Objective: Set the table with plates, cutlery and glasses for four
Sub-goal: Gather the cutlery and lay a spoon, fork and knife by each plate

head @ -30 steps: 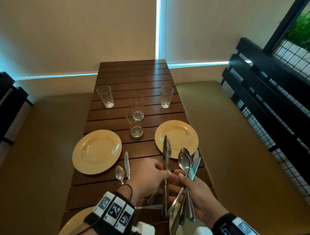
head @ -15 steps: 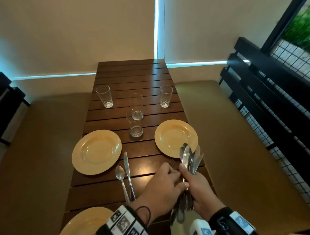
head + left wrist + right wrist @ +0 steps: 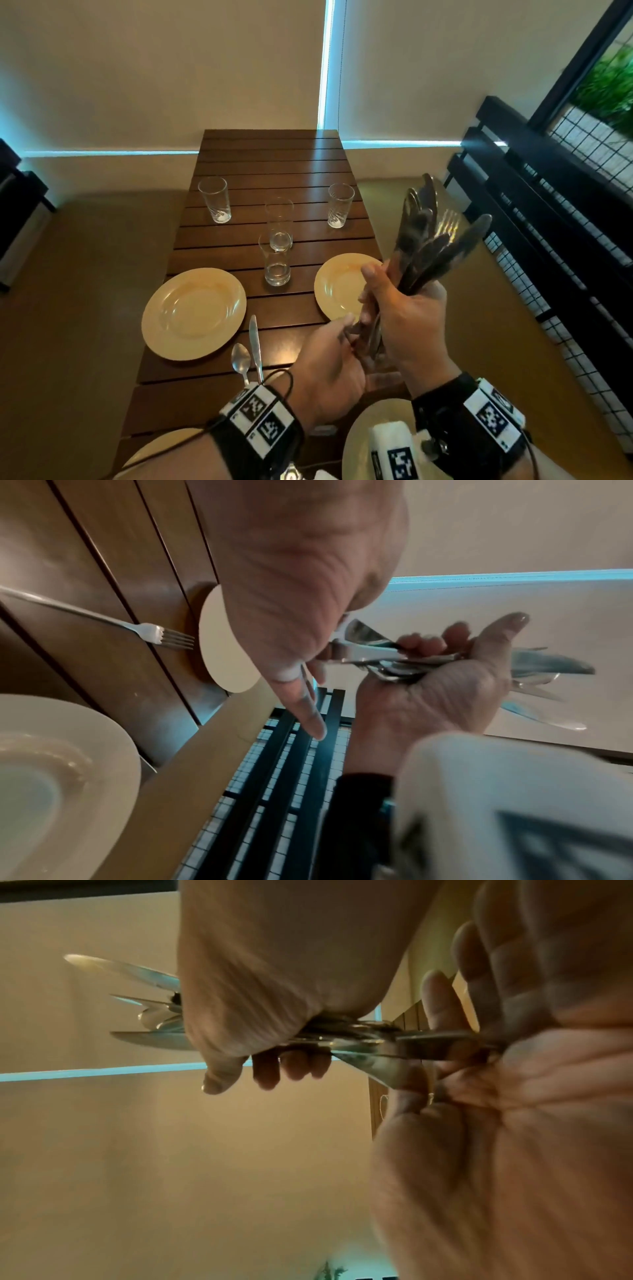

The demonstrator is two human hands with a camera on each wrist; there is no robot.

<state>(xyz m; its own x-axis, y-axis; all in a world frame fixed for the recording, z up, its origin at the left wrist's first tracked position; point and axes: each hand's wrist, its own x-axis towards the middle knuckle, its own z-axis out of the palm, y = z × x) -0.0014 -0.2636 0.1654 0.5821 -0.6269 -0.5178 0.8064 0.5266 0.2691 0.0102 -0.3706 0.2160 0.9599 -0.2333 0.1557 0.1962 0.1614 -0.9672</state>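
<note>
Slatted dark-wood tabletop point(image 3: 274, 164), butted against the far wall. Cream roller blinds point(image 3: 164, 68), cyan light along their edges. Tan padded benches point(image 3: 78, 274) either side. Black slatted backrest point(image 3: 548, 192) and wire-grid panel point(image 3: 589, 144) at right; green foliage point(image 3: 613, 85) beyond.

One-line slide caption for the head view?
Right hand grips a cutlery bundle while left hand pinches its handles above the part-set table.
</note>
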